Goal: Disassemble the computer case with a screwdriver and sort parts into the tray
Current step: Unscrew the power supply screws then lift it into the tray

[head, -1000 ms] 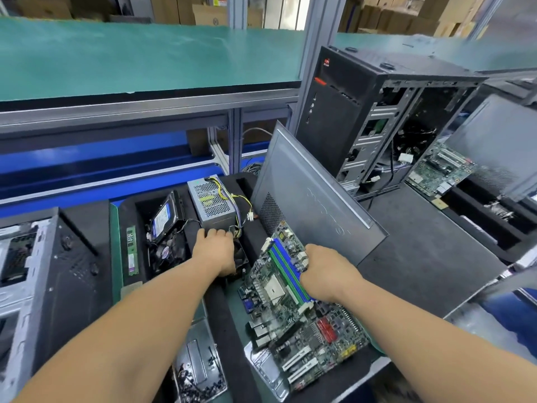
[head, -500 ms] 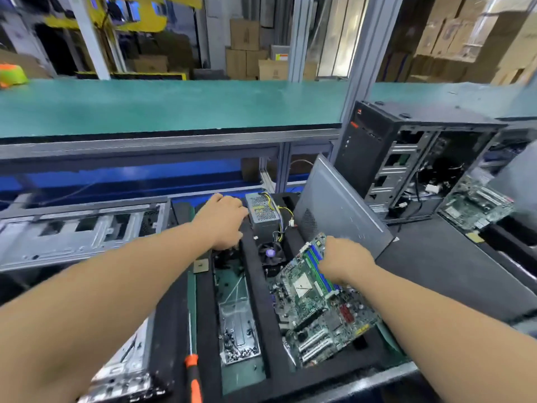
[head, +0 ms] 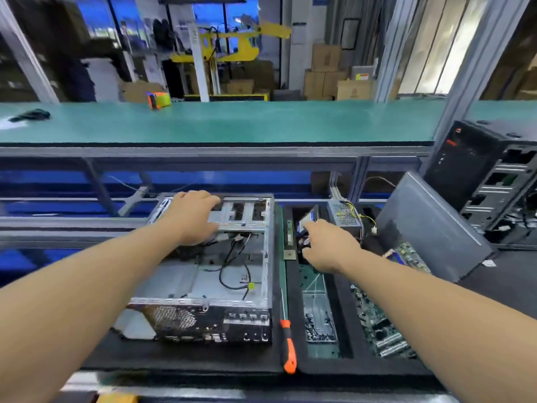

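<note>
Lying open on its side across the black mat, the computer case (head: 209,274) is the biggest thing here, stripped to bare metal with only loose black cables trailing over its floor; the left hand (head: 193,218) rests on the drive cage at its far end, fingers bent over the metal bar, though whether they truly grip it or only press down I cannot tell. My worry is that if the case gets lifted or tipped from that one end, the dangling cables could snag on the frame, or the near end could slide into the screwdriver (head: 287,349) lying just beside it and knock it off the bench edge. Right of the case sits the black foam tray (head: 347,312), holding the sorted parts in separate pockets: the motherboard (head: 383,324) in the rightmost, a silver plate with a scatter of small screws (head: 319,318) in the middle one, the power supply (head: 344,216) with its yellow wires at the back, and a drive (head: 308,221) tilted on edge beside it. The right hand (head: 328,245) hovers over that drive pocket, fingers curled downward at something dark, their grip hidden from view; a careless reach there could topple the tilted drive. A grey side panel (head: 430,225) leans against the tray's right end.
</note>
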